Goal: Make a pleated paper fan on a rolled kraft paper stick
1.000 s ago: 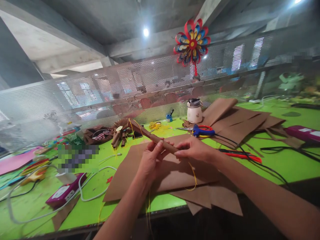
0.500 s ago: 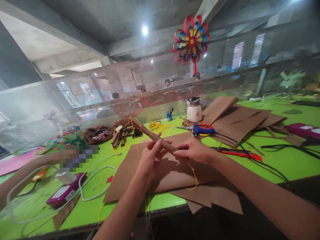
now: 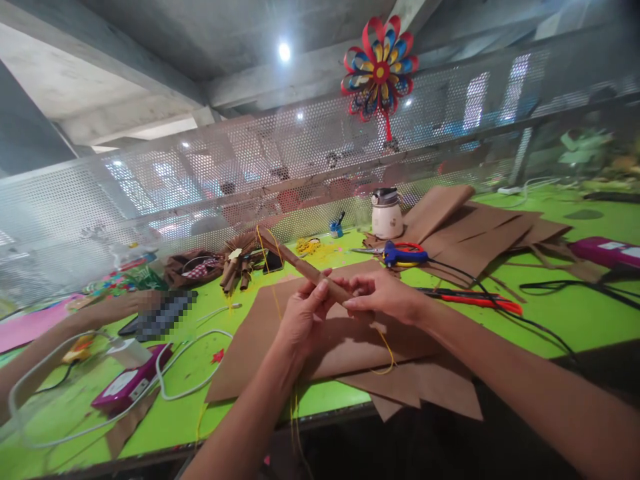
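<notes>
Brown paper sheets (image 3: 350, 343) lie nearest on the green counter (image 3: 193, 357). Your left hand (image 3: 306, 312) grips the rolled tube (image 3: 306, 268), your right hand (image 3: 384, 295) pinching near its four-o'clock end; beyond, the white bottle (image 3: 387, 219) stands at one o'clock.

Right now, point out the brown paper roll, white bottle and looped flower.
Brown paper roll (image 3: 308, 270), head view, uncovered middle stretch.
White bottle (image 3: 387, 222), head view, lower body.
Looped flower (image 3: 381, 72), head view, yellow centre.

High at the far side, a red, blue and yellow flower ornament (image 3: 380, 72) before a perforated screen (image 3: 210, 177). Below, a pale bottle (image 3: 387, 221) with a dark lid. At near left, a purple power strip (image 3: 131, 387).
</notes>
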A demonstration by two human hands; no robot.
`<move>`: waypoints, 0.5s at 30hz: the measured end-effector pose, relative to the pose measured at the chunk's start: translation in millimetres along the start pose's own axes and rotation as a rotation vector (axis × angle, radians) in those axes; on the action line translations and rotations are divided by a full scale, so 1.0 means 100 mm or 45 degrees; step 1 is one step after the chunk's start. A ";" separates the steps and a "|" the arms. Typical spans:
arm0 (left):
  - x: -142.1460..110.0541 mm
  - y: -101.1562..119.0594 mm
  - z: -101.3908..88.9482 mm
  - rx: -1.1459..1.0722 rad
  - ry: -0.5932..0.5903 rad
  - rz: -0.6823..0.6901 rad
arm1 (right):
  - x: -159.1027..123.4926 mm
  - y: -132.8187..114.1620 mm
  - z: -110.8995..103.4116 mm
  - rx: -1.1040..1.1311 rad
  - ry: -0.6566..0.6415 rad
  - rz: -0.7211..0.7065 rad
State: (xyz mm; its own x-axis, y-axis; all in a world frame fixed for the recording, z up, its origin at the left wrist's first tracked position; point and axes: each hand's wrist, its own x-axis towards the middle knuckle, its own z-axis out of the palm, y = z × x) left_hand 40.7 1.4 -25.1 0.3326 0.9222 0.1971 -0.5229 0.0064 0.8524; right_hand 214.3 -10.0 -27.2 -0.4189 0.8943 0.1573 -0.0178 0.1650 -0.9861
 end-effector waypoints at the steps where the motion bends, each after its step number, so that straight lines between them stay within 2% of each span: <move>1: 0.00 0.00 0.00 0.008 0.005 -0.002 | 0.00 0.01 0.01 0.035 0.011 0.010; 6: 0.01 0.01 -0.01 0.068 0.015 0.004 | -0.01 0.03 0.00 0.032 0.012 -0.020; 9: 0.01 0.04 -0.01 0.103 0.070 0.008 | -0.02 0.03 -0.01 0.021 -0.039 0.017; 15: 0.02 0.05 -0.01 0.114 0.146 0.056 | -0.02 0.06 0.04 0.011 -0.033 0.071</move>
State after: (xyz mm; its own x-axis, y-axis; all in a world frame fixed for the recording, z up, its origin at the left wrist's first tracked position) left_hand 37.7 3.8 -20.7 0.2163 0.9590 0.1829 -0.4615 -0.0647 0.8848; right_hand 211.5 -12.9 -33.9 -0.4432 0.8908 0.1007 -0.0018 0.1115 -0.9938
